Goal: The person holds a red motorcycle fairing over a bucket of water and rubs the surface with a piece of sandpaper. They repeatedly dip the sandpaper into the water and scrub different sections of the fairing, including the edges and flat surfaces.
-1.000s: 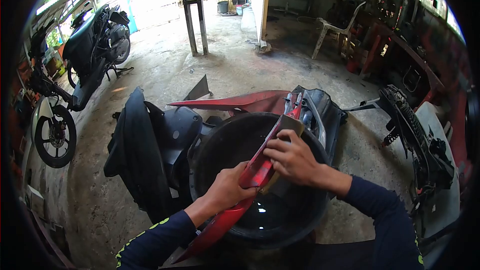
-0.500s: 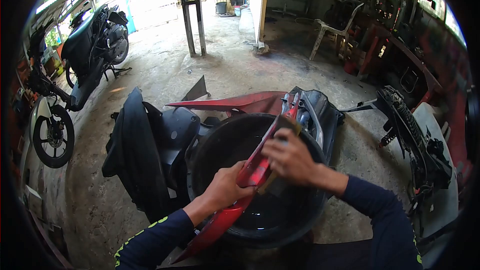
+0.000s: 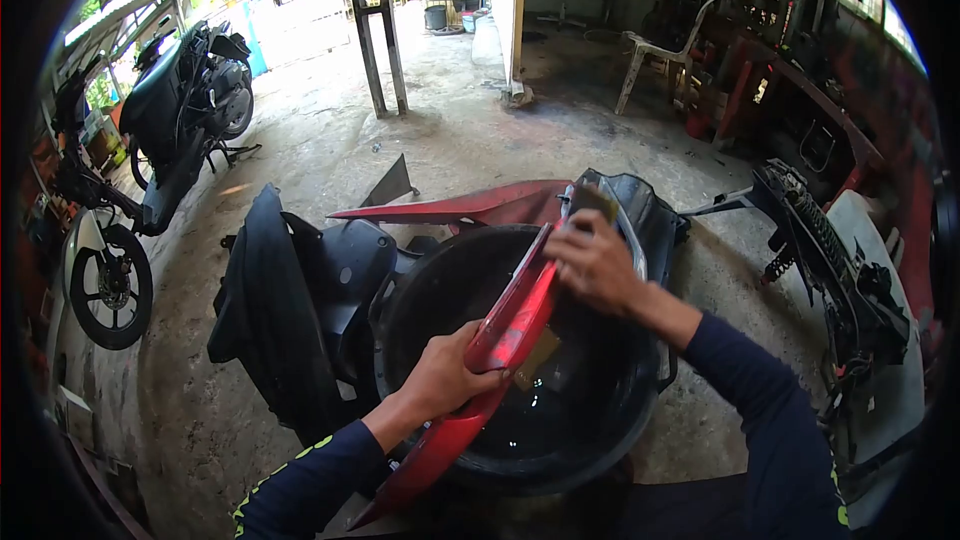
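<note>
A long red panel [image 3: 520, 325] slants across a black basin [image 3: 400, 340]. My left hand [image 3: 447, 372] is closed round its lower middle, thumb on the near side. Near the panel's upper end, my right hand [image 3: 597, 262] has its fingers pressed round a dark, yellowish-brown sheet [image 3: 597, 202], which looks like sandpaper. Inside the basin, beneath the panel, lies a brown piece [image 3: 538, 358] in what looks like water. Behind the basin rests another red panel [image 3: 470, 204].
Black fairing parts [image 3: 275, 310] lie left of the basin, and another dark part [image 3: 650, 220] behind it. Motorcycle parts [image 3: 815, 260] stand at right. A motorcycle [image 3: 190, 90], a post [image 3: 378, 30] and a white chair [image 3: 665, 50] are farther back.
My right hand has slid up along the panel with the sheet, towards its upper end. The brown piece in the basin is now more exposed. The view has shifted slightly.
</note>
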`<act>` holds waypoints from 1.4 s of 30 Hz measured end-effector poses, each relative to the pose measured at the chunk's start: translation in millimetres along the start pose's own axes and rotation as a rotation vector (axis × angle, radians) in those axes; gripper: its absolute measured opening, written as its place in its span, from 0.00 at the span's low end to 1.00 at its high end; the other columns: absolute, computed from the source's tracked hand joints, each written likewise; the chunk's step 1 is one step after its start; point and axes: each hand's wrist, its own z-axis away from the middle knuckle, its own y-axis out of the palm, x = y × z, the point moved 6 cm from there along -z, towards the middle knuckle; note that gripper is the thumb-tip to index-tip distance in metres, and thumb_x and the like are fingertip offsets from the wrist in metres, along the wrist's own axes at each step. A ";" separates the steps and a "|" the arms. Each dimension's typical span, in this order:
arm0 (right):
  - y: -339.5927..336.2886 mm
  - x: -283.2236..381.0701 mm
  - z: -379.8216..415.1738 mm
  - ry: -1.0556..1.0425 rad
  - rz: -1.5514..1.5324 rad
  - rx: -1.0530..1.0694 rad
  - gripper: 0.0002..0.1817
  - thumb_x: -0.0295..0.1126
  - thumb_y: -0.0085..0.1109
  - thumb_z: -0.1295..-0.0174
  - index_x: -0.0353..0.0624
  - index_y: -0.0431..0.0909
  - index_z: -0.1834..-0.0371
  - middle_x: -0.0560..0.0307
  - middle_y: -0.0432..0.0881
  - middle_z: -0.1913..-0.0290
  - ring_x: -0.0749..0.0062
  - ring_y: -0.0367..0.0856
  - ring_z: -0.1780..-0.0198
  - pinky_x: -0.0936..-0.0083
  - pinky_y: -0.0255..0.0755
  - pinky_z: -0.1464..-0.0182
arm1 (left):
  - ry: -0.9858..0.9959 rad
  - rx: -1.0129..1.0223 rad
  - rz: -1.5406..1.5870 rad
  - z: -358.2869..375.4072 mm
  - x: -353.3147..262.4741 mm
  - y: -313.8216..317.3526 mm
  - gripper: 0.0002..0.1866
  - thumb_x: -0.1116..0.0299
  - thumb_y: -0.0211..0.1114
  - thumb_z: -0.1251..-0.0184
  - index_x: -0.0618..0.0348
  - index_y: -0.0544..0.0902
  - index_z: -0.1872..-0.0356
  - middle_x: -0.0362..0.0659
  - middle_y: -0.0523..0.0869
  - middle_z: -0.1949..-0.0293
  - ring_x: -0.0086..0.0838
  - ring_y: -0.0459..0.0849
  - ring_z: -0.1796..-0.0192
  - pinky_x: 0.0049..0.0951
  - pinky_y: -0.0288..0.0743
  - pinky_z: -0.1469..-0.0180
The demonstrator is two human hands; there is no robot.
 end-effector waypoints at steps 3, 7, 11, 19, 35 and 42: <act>4.7 80.0 19.3 -0.215 -0.186 0.001 0.17 0.31 0.66 0.44 0.46 0.86 0.50 0.57 0.86 0.47 0.52 0.76 0.39 0.57 0.71 0.32 | 0.001 0.004 -0.027 0.7 -1.2 -0.4 0.37 0.59 0.82 0.42 0.66 0.79 0.34 0.61 0.91 0.55 0.52 0.92 0.50 0.41 0.84 0.46; 3.2 -7.2 -6.0 -0.016 -0.043 0.037 0.20 0.32 0.69 0.47 0.49 0.87 0.48 0.58 0.86 0.43 0.50 0.76 0.37 0.55 0.73 0.31 | -0.029 0.009 0.004 1.0 -0.9 -2.3 0.37 0.59 0.82 0.42 0.66 0.78 0.34 0.60 0.91 0.55 0.52 0.92 0.50 0.41 0.85 0.46; 2.6 67.8 17.0 -0.130 -0.183 -0.003 0.18 0.30 0.68 0.45 0.49 0.88 0.49 0.59 0.87 0.45 0.51 0.76 0.38 0.57 0.74 0.34 | -0.028 0.025 -0.060 1.1 -4.2 1.6 0.36 0.59 0.82 0.41 0.66 0.78 0.35 0.61 0.91 0.55 0.54 0.92 0.50 0.42 0.84 0.46; 4.6 64.8 20.1 -0.115 -0.130 -0.012 0.17 0.31 0.69 0.45 0.50 0.88 0.50 0.61 0.86 0.44 0.53 0.76 0.38 0.56 0.74 0.33 | 0.006 0.004 -0.010 -0.1 -3.8 2.0 0.36 0.59 0.82 0.41 0.67 0.79 0.35 0.61 0.91 0.55 0.54 0.92 0.50 0.42 0.85 0.46; 2.5 33.8 9.5 -0.032 0.003 -0.037 0.18 0.33 0.71 0.45 0.48 0.87 0.49 0.61 0.86 0.45 0.53 0.75 0.39 0.57 0.74 0.34 | -0.051 0.027 -0.019 -0.5 -8.0 2.3 0.36 0.61 0.82 0.42 0.67 0.78 0.34 0.61 0.91 0.55 0.53 0.92 0.51 0.42 0.85 0.47; -8.0 9.1 3.1 0.035 0.094 -0.021 0.19 0.36 0.74 0.49 0.47 0.86 0.52 0.60 0.85 0.48 0.53 0.75 0.39 0.57 0.74 0.34 | -0.001 0.018 -0.060 -0.6 -7.1 6.7 0.37 0.61 0.82 0.42 0.66 0.78 0.34 0.62 0.91 0.56 0.55 0.91 0.50 0.43 0.85 0.47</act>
